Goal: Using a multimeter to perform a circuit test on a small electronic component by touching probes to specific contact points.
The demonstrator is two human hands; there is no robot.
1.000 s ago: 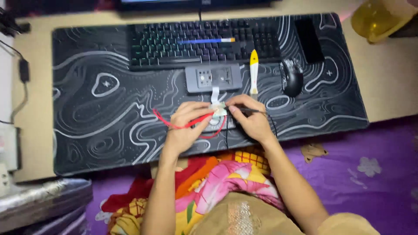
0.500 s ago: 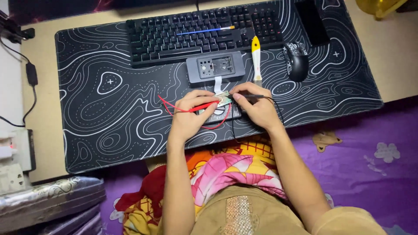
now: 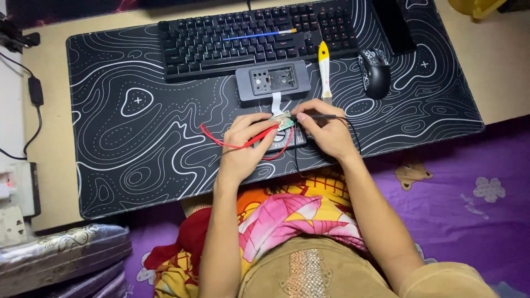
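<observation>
- Circuit board (image 3: 283,121), small and greenish, sits on the desk mat (image 3: 138,165) just below the grey housing (image 3: 273,83); a white ribbon (image 3: 275,102) runs between them.
- Left hand (image 3: 245,146) pinches the red probe (image 3: 260,137), tip at the board's left edge; red lead (image 3: 221,142) loops out to the left.
- Right hand (image 3: 326,129) pinches the black probe (image 3: 314,117), tip at the board's right side.
- Step in hand: probing two points on the board, likely a continuity or voltage check.
- Exact contact points too small to tell; a dark unit under the hands may be the meter.
- Next move calls for steady tips, no slipping across neighbouring pads.
- Nearby: keyboard (image 3: 254,38), yellow-handled tool (image 3: 324,69), mouse (image 3: 375,74).
</observation>
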